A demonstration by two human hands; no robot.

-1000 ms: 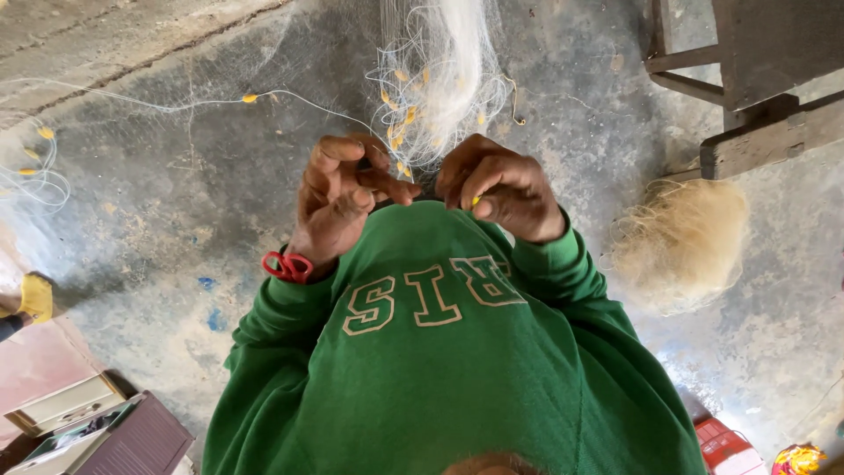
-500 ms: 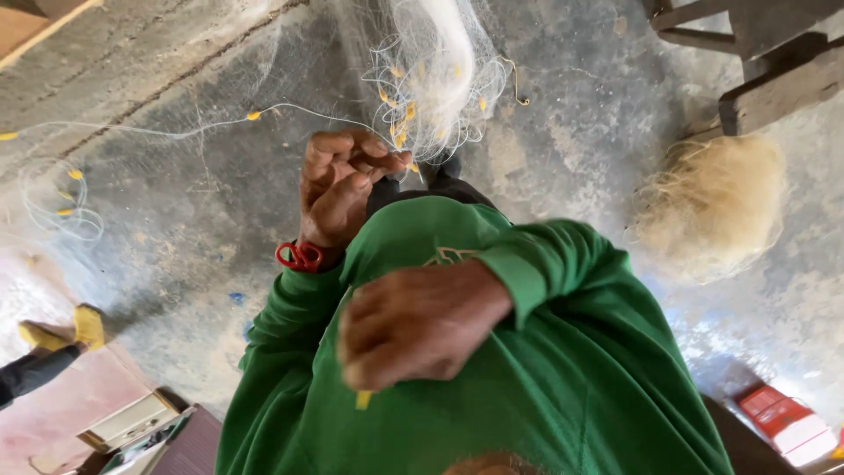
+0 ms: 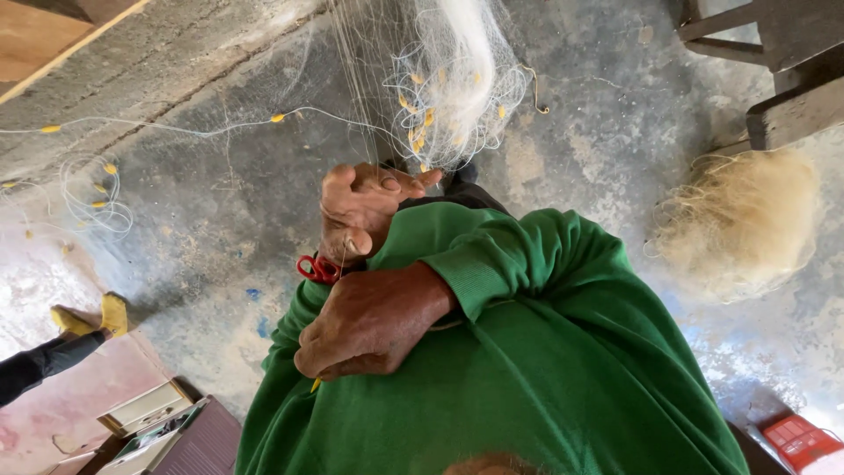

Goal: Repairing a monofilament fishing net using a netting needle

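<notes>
right hand (image 3: 374,324) has come away from the net since a second ago — back then both hands were up together at the bunched mesh, now it sits low against the green sweater (image 3: 527,369), at about 7 o'clock from the left hand (image 3: 360,211). its grip is closed, fingers curled in, and a small yellow tip (image 3: 315,384) pokes out below the fist; what that piece is, cannot tell.

left hand is up at 12 o'clock from the right one, fingers pinched shut on fine strands of the white fishing net (image 3: 457,79). the net hangs in a bundle just above it, dotted with little yellow floats (image 3: 428,117), and thin lines trail off across the concrete floor (image 3: 220,202) toward 9 o'clock. red scissor handles (image 3: 318,269) sit at the left wrist — touching it, by the look.

out at 3 o'clock a pale tan heap of netting (image 3: 747,224) lies on the floor, well apart. yellow footwear (image 3: 92,315) shows at 8 o'clock, and a red box (image 3: 796,437) at 4 o'clock.
</notes>
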